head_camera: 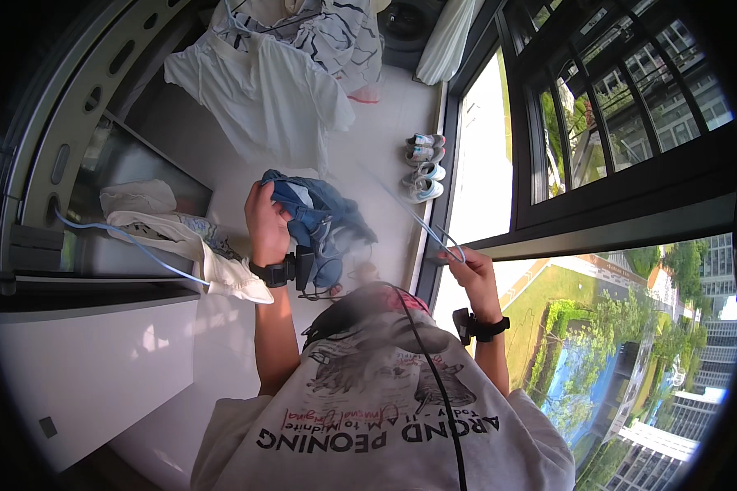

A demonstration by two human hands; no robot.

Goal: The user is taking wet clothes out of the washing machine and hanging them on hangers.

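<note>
My left hand (267,224) grips a blue denim garment (322,212) near its upper edge, and the cloth hangs down in folds. Raised beside the window, my right hand (474,279) holds a light blue clothes hanger (427,226) between thumb and fingers. The hanger's thin arms reach up and left, their far end blurred. A gap separates the hanger from the denim. To the left of my left hand, a cream garment (196,245) hangs on another blue hanger (132,239) hooked into a slotted rail (61,162).
A white T-shirt (264,92) and patterned clothing (338,37) hang ahead. Several shoes (425,166) line the floor under the window frame (528,242). A white cabinet (98,368) stands at left. A black cable (433,368) runs over my shirt. A front-loading washing machine (402,24) is farther off.
</note>
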